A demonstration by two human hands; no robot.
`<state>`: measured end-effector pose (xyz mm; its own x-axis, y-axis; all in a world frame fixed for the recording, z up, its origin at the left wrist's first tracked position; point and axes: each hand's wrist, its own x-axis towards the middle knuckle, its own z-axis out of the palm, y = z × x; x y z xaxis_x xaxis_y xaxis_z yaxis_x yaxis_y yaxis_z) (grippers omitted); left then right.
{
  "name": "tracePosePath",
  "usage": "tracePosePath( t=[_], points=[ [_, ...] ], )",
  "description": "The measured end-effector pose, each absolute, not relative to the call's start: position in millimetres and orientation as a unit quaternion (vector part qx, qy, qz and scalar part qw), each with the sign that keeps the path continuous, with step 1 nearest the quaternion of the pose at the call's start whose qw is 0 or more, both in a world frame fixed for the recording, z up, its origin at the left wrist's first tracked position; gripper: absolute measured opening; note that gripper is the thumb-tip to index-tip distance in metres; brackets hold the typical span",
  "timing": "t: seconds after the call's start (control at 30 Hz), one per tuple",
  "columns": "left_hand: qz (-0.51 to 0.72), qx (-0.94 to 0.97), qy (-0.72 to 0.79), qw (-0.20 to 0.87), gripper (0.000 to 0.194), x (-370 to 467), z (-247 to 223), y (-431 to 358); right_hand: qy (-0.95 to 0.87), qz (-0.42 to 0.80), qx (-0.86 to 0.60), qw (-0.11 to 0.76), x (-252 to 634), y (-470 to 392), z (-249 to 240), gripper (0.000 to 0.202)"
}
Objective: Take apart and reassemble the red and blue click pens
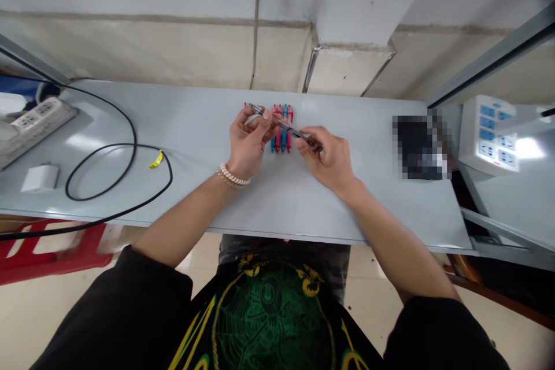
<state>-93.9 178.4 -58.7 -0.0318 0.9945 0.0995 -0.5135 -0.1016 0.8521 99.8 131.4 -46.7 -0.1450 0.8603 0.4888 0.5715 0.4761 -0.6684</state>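
Observation:
A slim dark grey pen (284, 125) is held slantwise in front of me, its far end up to the left. My left hand (251, 139) pinches it towards the upper end, with the thumb across it. At the lower end my right hand (326, 156) has thumb and fingers closed on it. Whether it is one whole pen or separate parts is hard to tell, since fingers cover stretches of it. Beneath it on the table, several red and blue click pens (284, 141) lie side by side, partly hidden by my left hand. A small red tip (245, 104) shows behind that hand.
The grey table (195, 127) runs along a wall. To the left lie a looped black cable (134, 144) with a yellow tag, a white charger (40, 178) and a power strip (37, 121). Rightward are a blurred dark object (414, 147) and a white socket block (488, 133).

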Motion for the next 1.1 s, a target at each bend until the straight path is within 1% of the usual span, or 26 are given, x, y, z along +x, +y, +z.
tracePosePath(
  t=[0.13,0.2,0.3,0.4,0.47,0.6,0.73,0.8,0.9,0.97,1.07,1.1],
  points=[
    [0.645,0.378,0.322,0.580,0.046,-92,-58,177,-0.734,0.177,-0.499,0.425,100,132,-47,0.061],
    [0.647,0.381,0.326,0.574,0.044,-92,-58,177,-0.727,0.189,-0.505,0.426,100,132,-47,0.061],
    [0.652,0.383,0.327,0.567,0.045,-91,-59,177,-0.730,0.174,-0.496,0.436,100,133,-46,0.060],
    [0.651,0.388,0.325,0.566,0.046,-92,-59,178,-0.746,0.171,-0.505,0.399,101,133,-47,0.058],
    [0.650,0.393,0.326,0.563,0.046,-92,-59,178,-0.750,0.154,-0.508,0.393,101,133,-48,0.058],
    [0.647,0.395,0.326,0.565,0.043,-92,-58,177,-0.767,0.142,-0.514,0.356,101,132,-49,0.061],
    [0.642,0.396,0.338,0.563,0.037,-92,-56,175,-0.763,0.132,-0.521,0.359,101,132,-48,0.060],
    [0.639,0.397,0.345,0.561,0.038,-92,-56,174,-0.773,0.132,-0.520,0.338,102,132,-47,0.058],
    [0.631,0.400,0.335,0.574,0.043,-92,-56,173,-0.776,0.188,-0.519,0.305,103,133,-46,0.053],
    [0.618,0.401,0.319,0.597,0.047,-92,-54,173,-0.777,0.200,-0.524,0.286,101,134,-46,0.048],
    [0.574,0.391,0.312,0.648,0.045,-92,-47,173,-0.791,0.142,-0.548,0.231,96,133,-47,0.039],
    [0.561,0.386,0.317,0.660,0.050,-93,-44,173,-0.797,0.121,-0.553,0.210,94,132,-48,0.037]
  ],
)
